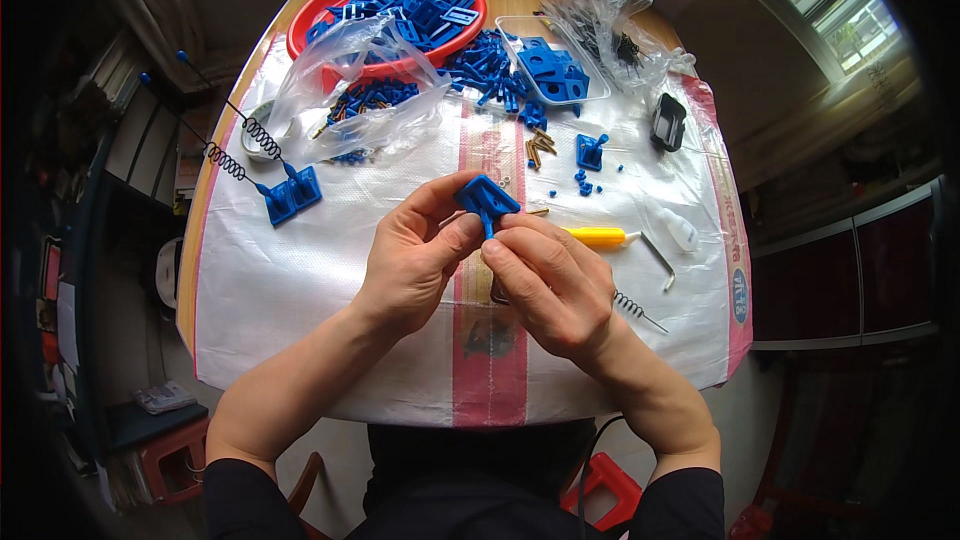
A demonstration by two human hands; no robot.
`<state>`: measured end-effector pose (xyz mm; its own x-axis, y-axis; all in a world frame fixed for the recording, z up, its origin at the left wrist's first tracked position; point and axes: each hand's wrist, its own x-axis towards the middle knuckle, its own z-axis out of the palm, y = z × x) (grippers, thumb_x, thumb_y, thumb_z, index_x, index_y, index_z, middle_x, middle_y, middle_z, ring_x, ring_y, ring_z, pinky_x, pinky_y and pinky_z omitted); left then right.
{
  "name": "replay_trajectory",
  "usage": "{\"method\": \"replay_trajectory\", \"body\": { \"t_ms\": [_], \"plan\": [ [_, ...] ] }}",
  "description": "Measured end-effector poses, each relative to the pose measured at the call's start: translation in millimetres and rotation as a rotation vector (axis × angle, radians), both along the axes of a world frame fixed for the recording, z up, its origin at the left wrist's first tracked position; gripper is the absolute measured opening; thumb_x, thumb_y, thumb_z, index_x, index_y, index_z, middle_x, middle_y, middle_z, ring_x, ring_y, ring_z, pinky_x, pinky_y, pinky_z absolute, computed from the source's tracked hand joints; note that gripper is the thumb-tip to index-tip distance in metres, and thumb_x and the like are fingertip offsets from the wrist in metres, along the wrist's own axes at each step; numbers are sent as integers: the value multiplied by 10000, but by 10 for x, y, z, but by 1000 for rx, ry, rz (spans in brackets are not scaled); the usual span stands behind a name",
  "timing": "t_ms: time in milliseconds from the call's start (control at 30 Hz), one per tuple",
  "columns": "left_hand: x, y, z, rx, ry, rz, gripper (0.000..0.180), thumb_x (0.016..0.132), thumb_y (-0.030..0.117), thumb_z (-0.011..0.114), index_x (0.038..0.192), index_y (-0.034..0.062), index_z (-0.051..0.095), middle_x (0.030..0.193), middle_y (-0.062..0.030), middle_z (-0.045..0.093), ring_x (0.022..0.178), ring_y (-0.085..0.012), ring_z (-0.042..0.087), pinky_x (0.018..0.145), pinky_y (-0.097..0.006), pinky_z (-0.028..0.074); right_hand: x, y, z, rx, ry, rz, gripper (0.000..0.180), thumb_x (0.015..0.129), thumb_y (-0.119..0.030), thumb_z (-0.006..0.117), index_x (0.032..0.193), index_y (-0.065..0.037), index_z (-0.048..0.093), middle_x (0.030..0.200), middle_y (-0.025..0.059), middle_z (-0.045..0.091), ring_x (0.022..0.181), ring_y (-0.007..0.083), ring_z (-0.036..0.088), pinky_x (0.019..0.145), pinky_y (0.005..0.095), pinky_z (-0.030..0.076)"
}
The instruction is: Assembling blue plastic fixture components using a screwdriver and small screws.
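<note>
My left hand grips a blue plastic base plate by its left edge, thumb and fingers closed round it. A slim blue peg points down from the plate toward me. My right hand pinches the peg's lower end between thumb and fingers; whether the peg is fixed in the plate I cannot tell. Just beyond the right hand lies a yellow-handled tool. A thin coil spring lies beside the right wrist. Part of a dark object under the right hand is hidden.
White woven sheeting covers the table. A red basin of blue parts, a clear bag and a clear tub stand at the back. Blue bases with spring rods lie left; brass pins and a hex key lie right.
</note>
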<state>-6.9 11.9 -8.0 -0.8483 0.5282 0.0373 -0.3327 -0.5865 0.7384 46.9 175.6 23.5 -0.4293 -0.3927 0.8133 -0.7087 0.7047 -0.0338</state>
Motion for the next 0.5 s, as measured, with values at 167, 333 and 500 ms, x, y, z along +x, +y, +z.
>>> {"method": "replay_trajectory", "body": {
  "t_ms": [167, 333, 500],
  "plan": [
    [-1, -2, 24, 0, -63, -19, 398, 937, 0, 585, 1326, 27, 509, 1175, -100, 620, 1067, -160, 610, 951, -306, 513, -13, 5, -19, -10, -1, -10, 331, 637, 6, 674, 964, 57, 662, 908, 138, 628, 849, 294, 663, 724, 366, 579],
    [-13, -2, 6, -14, -55, -35, 414, 934, 41, 607, 1333, 25, 498, 1185, -97, 627, 1069, -172, 621, 952, -326, 517, -19, 11, -44, -34, -25, -17, 331, 666, 4, 686, 993, 52, 660, 913, 136, 628, 842, 294, 662, 708, 366, 576],
    [-33, -5, -1, 4, -125, -40, 409, 939, 44, 599, 1334, 16, 494, 1172, -114, 629, 1070, -190, 627, 956, -315, 519, -17, 18, 61, -200, -90, -76, 273, 760, -50, 745, 1000, 47, 656, 885, 131, 649, 794, 276, 670, 671, 334, 561]
  ]
}}
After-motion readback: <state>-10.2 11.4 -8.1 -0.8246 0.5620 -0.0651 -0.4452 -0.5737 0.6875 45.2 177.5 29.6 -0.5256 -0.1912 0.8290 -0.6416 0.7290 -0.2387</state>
